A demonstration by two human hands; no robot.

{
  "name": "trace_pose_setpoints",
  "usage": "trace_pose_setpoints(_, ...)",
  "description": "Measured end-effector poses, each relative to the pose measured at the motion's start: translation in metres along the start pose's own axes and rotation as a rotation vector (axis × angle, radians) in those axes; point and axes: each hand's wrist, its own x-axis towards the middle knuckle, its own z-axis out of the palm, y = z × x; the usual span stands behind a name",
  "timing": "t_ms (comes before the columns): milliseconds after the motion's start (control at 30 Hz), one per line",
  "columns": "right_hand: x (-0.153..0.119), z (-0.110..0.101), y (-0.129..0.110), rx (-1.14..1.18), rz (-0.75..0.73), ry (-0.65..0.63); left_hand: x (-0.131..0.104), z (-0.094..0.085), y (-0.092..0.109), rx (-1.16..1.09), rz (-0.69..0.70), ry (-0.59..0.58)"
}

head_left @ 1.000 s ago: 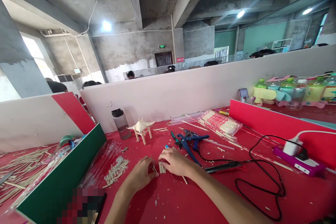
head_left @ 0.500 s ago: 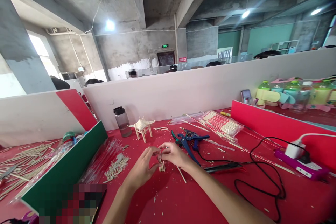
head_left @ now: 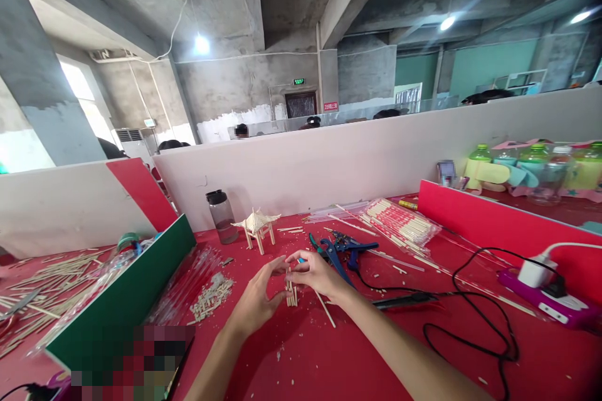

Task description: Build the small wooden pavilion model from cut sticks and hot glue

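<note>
Both hands meet over a small structure of short wooden sticks (head_left: 292, 297) standing on the red tabletop. My left hand (head_left: 258, 291) curves around its left side, thumb and fingers closed at the sticks. From the right, my right hand (head_left: 316, 276) pinches at the top of the same structure, whose upper part is mostly hidden by fingers. One loose wooden stick (head_left: 325, 309) lies just below my right hand. Behind the hands stands a small stick-built pavilion (head_left: 256, 225) with a pointed roof and thin legs.
Blue-handled cutters (head_left: 336, 260) lie right of the hands, with a black cable (head_left: 470, 288) and purple power strip (head_left: 548, 301) beyond. A bag of sticks (head_left: 399, 219) and a water bottle (head_left: 221, 216) are at the back. Cut pieces (head_left: 211, 301) lie left, beside a green divider (head_left: 122, 294).
The view has shifted slightly, so everything sits a little further right. Both hands stay at the stick structure, with only slight finger movement.
</note>
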Motion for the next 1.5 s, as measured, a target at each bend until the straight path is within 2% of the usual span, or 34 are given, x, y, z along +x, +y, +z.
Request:
trace_pose_setpoints(600,-0.005,0.002,-0.014,-0.006,0.045,0.022,-0.001,-0.002,0.0,0.095,0.018,-0.057)
trace_pose_setpoints(1033,-0.006,-0.001,-0.016,-0.012,0.048,-0.007,-0.001,0.004,0.001,0.125,0.072,-0.002)
trace_pose_setpoints(1233,-0.007,-0.002,-0.021,-0.054,0.044,0.002,-0.002,0.007,0.003,0.056,0.047,0.005)
trace_pose_setpoints(1400,-0.007,-0.002,-0.022,-0.052,0.02,0.001,0.001,0.008,0.009,0.084,0.035,0.04)
trace_pose_setpoints(1500,-0.003,-0.008,-0.02,-0.081,-0.011,0.045,0.004,0.005,0.008,0.094,0.011,0.047)
